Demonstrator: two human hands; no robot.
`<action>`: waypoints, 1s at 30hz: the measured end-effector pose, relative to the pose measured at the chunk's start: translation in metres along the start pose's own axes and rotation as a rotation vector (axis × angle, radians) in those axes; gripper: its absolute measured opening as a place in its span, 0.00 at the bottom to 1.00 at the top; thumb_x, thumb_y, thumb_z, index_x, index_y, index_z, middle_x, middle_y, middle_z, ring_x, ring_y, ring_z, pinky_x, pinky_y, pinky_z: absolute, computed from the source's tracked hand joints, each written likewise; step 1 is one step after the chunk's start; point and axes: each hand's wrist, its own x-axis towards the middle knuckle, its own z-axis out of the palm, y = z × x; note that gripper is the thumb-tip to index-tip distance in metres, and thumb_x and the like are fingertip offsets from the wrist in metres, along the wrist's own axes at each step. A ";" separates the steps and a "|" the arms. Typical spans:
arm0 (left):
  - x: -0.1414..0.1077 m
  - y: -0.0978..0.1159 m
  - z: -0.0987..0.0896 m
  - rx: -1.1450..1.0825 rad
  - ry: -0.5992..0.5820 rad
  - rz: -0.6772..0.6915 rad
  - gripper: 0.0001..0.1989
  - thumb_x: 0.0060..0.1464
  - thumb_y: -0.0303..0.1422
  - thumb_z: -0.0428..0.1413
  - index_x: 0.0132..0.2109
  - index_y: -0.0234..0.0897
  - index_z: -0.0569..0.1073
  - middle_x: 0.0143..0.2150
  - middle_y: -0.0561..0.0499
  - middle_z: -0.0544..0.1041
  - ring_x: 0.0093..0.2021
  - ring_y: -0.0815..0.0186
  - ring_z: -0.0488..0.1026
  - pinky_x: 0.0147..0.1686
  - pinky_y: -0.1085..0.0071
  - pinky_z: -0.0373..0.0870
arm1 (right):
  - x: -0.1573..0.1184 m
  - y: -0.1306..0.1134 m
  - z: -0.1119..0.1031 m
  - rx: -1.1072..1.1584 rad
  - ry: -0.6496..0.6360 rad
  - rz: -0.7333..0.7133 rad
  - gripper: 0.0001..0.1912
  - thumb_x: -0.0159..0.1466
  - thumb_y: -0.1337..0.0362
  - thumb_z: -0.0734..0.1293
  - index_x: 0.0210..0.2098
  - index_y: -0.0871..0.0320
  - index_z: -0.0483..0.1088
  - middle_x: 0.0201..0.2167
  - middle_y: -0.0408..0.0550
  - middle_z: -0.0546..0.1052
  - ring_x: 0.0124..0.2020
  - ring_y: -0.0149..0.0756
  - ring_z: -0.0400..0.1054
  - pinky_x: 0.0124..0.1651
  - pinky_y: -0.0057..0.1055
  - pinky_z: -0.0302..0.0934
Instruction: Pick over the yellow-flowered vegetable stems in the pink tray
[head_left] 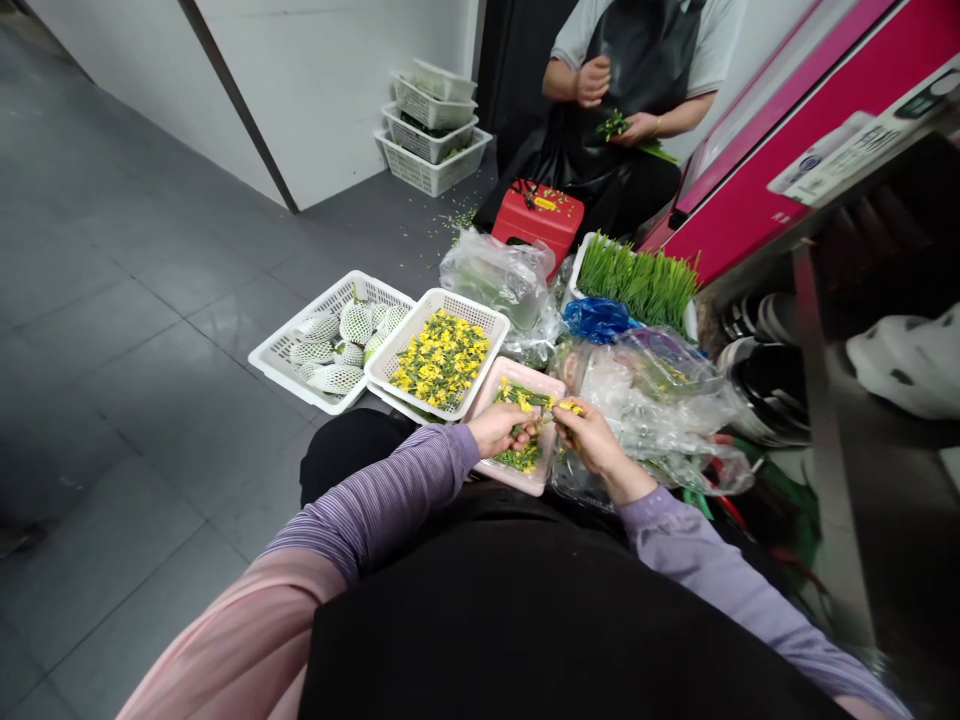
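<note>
Over a pink tray point(517, 477) in front of me, my left hand point(501, 430) is closed around green stems with yellow blossoms, a small bunch of flowers point(517, 394). Close beside it on the right, my right hand point(589, 435) pinches small yellow flowers point(570, 408) between thumb and fingers. More yellow blossoms point(525, 457) and green bits lie in the tray below. A white basket point(379, 370) full of yellow flower heads point(442, 355) stands just left of the tray.
Another white basket point(274, 350) holds produce in foam nets point(355, 322). Plastic bags point(630, 390) crowd the right side, near a crate of green stalks point(637, 280). A co-worker point(637, 60) sits opposite behind a red box point(536, 220). Stacked baskets point(435, 175) stand by the wall.
</note>
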 end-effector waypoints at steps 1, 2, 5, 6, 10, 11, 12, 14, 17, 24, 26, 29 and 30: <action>0.001 0.001 -0.001 -0.038 -0.012 -0.004 0.05 0.50 0.30 0.50 0.30 0.31 0.65 0.22 0.53 0.66 0.16 0.76 0.59 0.15 0.78 0.52 | -0.001 -0.002 -0.002 0.081 -0.054 0.036 0.09 0.49 0.61 0.68 0.26 0.57 0.64 0.13 0.37 0.63 0.13 0.25 0.54 0.14 0.22 0.43; 0.001 0.002 -0.001 -0.070 -0.030 -0.012 0.07 0.51 0.31 0.49 0.32 0.31 0.66 0.22 0.52 0.66 0.17 0.75 0.61 0.16 0.78 0.53 | -0.001 -0.003 -0.004 0.159 -0.104 0.082 0.08 0.48 0.62 0.67 0.26 0.58 0.64 0.16 0.39 0.66 0.15 0.26 0.57 0.15 0.22 0.46; 0.004 0.003 -0.003 -0.133 -0.069 -0.037 0.09 0.53 0.32 0.46 0.36 0.30 0.67 0.23 0.51 0.68 0.20 0.73 0.65 0.18 0.77 0.59 | 0.000 0.000 -0.008 0.291 -0.180 0.212 0.08 0.47 0.67 0.67 0.28 0.59 0.66 0.21 0.42 0.69 0.18 0.26 0.61 0.16 0.21 0.52; 0.004 0.002 -0.003 -0.140 -0.073 -0.041 0.09 0.52 0.31 0.46 0.36 0.30 0.67 0.23 0.50 0.68 0.22 0.72 0.66 0.19 0.76 0.61 | 0.000 0.002 -0.008 0.295 -0.187 0.231 0.09 0.47 0.68 0.67 0.29 0.59 0.66 0.20 0.42 0.69 0.18 0.26 0.61 0.17 0.21 0.53; 0.005 0.001 -0.004 -0.132 -0.062 -0.024 0.06 0.49 0.25 0.46 0.34 0.29 0.66 0.26 0.48 0.70 0.24 0.70 0.68 0.22 0.74 0.65 | 0.000 0.008 -0.006 0.257 -0.178 0.225 0.09 0.48 0.69 0.68 0.31 0.60 0.69 0.20 0.42 0.70 0.18 0.24 0.61 0.18 0.21 0.54; 0.005 0.000 -0.004 -0.130 -0.064 -0.016 0.06 0.48 0.24 0.46 0.34 0.29 0.66 0.26 0.48 0.71 0.25 0.70 0.68 0.23 0.74 0.65 | -0.001 0.008 -0.005 0.248 -0.170 0.218 0.10 0.48 0.69 0.68 0.31 0.60 0.69 0.20 0.42 0.70 0.18 0.24 0.61 0.18 0.21 0.53; 0.005 0.000 -0.004 -0.130 -0.067 -0.009 0.06 0.47 0.23 0.46 0.34 0.29 0.66 0.27 0.48 0.71 0.25 0.70 0.69 0.23 0.74 0.66 | -0.001 0.007 -0.005 0.238 -0.165 0.210 0.10 0.47 0.69 0.68 0.31 0.60 0.69 0.21 0.42 0.71 0.18 0.24 0.61 0.18 0.21 0.53; 0.005 0.000 -0.005 -0.122 -0.074 0.001 0.07 0.46 0.22 0.46 0.34 0.29 0.67 0.28 0.48 0.71 0.26 0.71 0.69 0.25 0.74 0.67 | -0.003 0.005 -0.003 0.207 -0.168 0.186 0.10 0.47 0.68 0.69 0.31 0.61 0.69 0.21 0.42 0.71 0.18 0.25 0.61 0.18 0.21 0.53; 0.004 0.000 -0.004 -0.083 -0.079 0.023 0.09 0.45 0.21 0.47 0.35 0.29 0.68 0.29 0.47 0.72 0.27 0.71 0.69 0.26 0.73 0.69 | -0.004 0.003 -0.002 0.134 -0.201 0.142 0.11 0.47 0.66 0.69 0.31 0.61 0.69 0.22 0.43 0.71 0.17 0.24 0.60 0.17 0.21 0.51; 0.002 0.000 0.001 -0.026 -0.035 -0.018 0.09 0.48 0.23 0.48 0.38 0.30 0.69 0.29 0.48 0.72 0.26 0.71 0.70 0.28 0.69 0.70 | -0.005 0.005 0.006 -0.144 -0.097 0.151 0.16 0.45 0.59 0.71 0.30 0.61 0.66 0.16 0.40 0.68 0.11 0.21 0.51 0.13 0.21 0.42; 0.003 -0.002 0.002 -0.036 -0.031 -0.032 0.08 0.50 0.25 0.48 0.39 0.30 0.68 0.28 0.48 0.71 0.26 0.71 0.69 0.28 0.69 0.70 | -0.005 0.005 0.012 -0.249 -0.077 0.161 0.16 0.45 0.59 0.70 0.29 0.62 0.67 0.15 0.40 0.68 0.11 0.20 0.49 0.13 0.21 0.39; 0.005 -0.006 0.003 -0.082 -0.004 -0.022 0.09 0.53 0.31 0.48 0.40 0.31 0.68 0.28 0.50 0.71 0.25 0.72 0.69 0.26 0.72 0.69 | -0.004 0.006 0.021 -0.339 -0.087 0.127 0.14 0.44 0.61 0.70 0.29 0.62 0.69 0.14 0.39 0.67 0.11 0.21 0.50 0.14 0.22 0.41; 0.006 -0.008 0.003 -0.097 0.005 -0.012 0.10 0.54 0.32 0.48 0.40 0.31 0.68 0.27 0.50 0.71 0.25 0.72 0.68 0.25 0.73 0.68 | -0.003 0.007 0.024 -0.349 -0.081 0.104 0.14 0.44 0.62 0.70 0.29 0.62 0.69 0.14 0.38 0.66 0.12 0.22 0.51 0.14 0.23 0.43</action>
